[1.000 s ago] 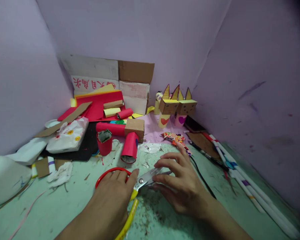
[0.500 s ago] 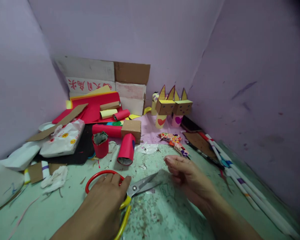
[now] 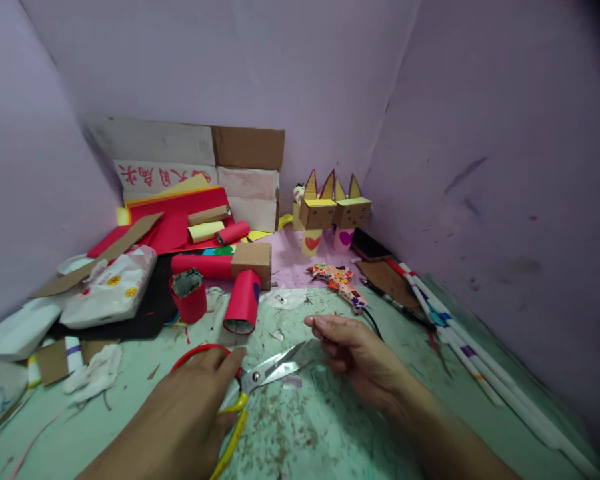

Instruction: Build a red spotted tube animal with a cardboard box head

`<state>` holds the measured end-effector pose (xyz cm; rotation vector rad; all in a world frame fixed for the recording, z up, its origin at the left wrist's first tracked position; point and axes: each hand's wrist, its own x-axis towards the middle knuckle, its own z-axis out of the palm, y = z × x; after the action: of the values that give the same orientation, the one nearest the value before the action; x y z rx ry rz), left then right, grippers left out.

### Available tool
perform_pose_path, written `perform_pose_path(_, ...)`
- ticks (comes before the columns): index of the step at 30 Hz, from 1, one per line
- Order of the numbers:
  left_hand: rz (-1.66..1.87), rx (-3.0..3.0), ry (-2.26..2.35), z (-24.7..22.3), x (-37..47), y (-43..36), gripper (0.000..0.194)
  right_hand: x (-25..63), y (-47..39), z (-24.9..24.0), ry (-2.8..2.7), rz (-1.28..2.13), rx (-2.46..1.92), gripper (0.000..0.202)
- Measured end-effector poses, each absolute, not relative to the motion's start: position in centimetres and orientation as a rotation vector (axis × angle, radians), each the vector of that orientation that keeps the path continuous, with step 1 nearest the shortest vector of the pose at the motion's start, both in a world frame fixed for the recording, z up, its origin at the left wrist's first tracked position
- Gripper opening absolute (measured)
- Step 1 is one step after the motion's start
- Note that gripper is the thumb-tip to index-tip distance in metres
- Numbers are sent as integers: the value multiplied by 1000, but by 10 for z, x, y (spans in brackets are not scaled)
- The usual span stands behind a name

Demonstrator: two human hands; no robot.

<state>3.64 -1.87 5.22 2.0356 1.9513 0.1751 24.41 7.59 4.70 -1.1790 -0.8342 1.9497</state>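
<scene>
Two-handed above the tabletop (image 3: 280, 447), grips the scissors (image 3: 255, 377) by the handles (image 3: 235, 437) in the left hand (image 3: 193, 395), with parted blades (image 3: 270, 367) aimed toward the right hand (image 3: 353, 357); holds the latter curled, thumb to forefinger, near the tips, too indistinct to tell whether pinching anything.

A craft corner, boxed in by marked lilac walls (image 3: 220, 67): the stained green surface (image 3: 350, 433) carries scissors (image 3: 255, 377), red paper sheets (image 3: 177, 230), rolled paper tubes (image 3: 243, 300) and cardboard figures with pointed ears (image 3: 319, 215), among scraps (image 3: 153, 371). Whether it belongs to a home or a classroom, the dim view hardly tells.
</scene>
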Motion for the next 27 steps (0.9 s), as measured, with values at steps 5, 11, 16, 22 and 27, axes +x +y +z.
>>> perform_pose_path(5, 683, 1871, 2021, 66, 30, -10, 38, 244, 75, 45, -814, 1928, -1164, 25)
perform_pose_path(11, 778, 1760, 2245, 86, 42, 16, 53, 243, 74, 45, -778, 1956, -1075, 31)
perform_pose_path(16, 271, 1847, 2467, 99, 67, 42, 50, 242, 73, 50, -752, 1938, -1048, 30)
perform_pose_path(22, 112, 1670, 2531, 84, 61, 73, 61, 241, 74, 55, -745, 1921, -1031, 32)
perform_pose_path(27, 538, 1396, 2385, 65, 42, 85, 42, 241, 74, 53, -813, 1903, -978, 35)
